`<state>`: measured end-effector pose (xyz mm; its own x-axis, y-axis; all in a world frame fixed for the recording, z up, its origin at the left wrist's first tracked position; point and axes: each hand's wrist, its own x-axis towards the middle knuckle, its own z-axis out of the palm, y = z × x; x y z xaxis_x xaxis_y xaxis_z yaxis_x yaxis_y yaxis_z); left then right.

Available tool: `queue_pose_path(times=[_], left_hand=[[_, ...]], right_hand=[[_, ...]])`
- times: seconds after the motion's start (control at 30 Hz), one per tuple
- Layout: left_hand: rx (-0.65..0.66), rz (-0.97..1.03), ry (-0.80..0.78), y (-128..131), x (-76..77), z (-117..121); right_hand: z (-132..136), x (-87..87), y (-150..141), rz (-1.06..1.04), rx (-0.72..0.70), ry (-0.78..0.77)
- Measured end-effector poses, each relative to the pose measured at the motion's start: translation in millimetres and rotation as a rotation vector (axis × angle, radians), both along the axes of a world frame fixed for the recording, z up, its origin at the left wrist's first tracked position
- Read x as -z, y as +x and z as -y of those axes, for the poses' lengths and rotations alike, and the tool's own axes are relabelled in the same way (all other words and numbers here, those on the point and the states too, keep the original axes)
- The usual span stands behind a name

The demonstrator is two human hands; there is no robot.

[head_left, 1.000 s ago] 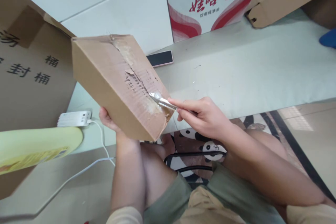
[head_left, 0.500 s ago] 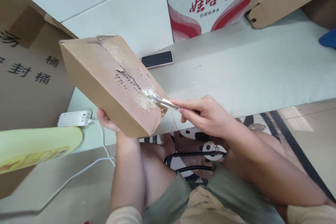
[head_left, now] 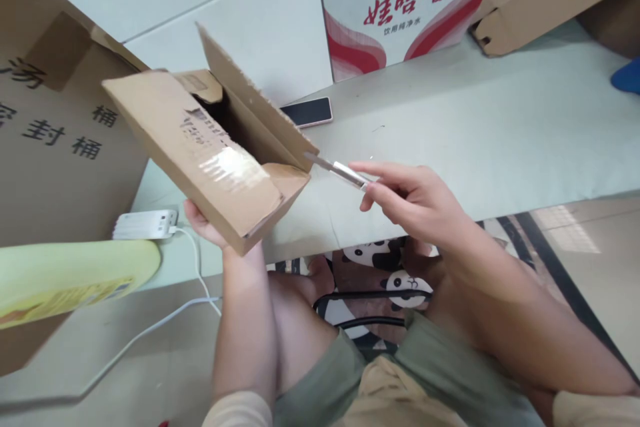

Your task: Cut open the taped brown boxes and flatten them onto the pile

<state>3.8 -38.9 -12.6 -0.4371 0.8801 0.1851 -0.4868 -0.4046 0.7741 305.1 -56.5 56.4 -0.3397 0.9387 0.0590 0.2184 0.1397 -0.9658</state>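
A brown cardboard box (head_left: 185, 160) is held up tilted over the bench, its far flap (head_left: 255, 93) raised and its dark inside partly showing. Clear tape and torn print mark the near flap. My left hand (head_left: 205, 225) grips the box from below at its near side; most of the fingers are hidden behind it. In my right hand (head_left: 410, 197) is a utility knife (head_left: 345, 172), with the blade tip close to the raised flap's right corner. I cannot tell whether the blade touches it.
Behind the box lies a phone (head_left: 313, 111) on the pale bench (head_left: 480, 127). A white carton with red lettering (head_left: 400, 20) stands at the back. To the left are a white power bank (head_left: 145, 224) with a cable, a yellow-green bottle (head_left: 75, 277) and a large carton (head_left: 60, 127).
The box top has opened: the far flap now stands up and the inside shows. My right hand and the utility knife have moved up and right, out of the taped seam.
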Motion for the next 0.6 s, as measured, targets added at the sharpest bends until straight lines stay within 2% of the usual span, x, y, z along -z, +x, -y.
queue_pose_path(times=[0.1,0.27,0.4,0.5,0.6], left_hand=[[-0.059,0.043,-0.047,-3,4.5,-4],[-0.133,0.117,-0.133,2,2.3,-9],[-0.113,0.201,-0.187,0,1.4,-7],[-0.100,0.237,-0.232,-3,2.0,-6],[-0.062,0.205,-0.238,-2,1.3,-5]], right_hand=[[-5,7.9,-1,0.036,0.127,0.016],[-20,25.9,0,0.129,0.214,-0.028],[-32,41.4,5,0.469,0.255,-0.079],[-38,54.1,9,0.759,0.221,-0.089],[-38,61.0,9,0.863,0.216,-0.013]])
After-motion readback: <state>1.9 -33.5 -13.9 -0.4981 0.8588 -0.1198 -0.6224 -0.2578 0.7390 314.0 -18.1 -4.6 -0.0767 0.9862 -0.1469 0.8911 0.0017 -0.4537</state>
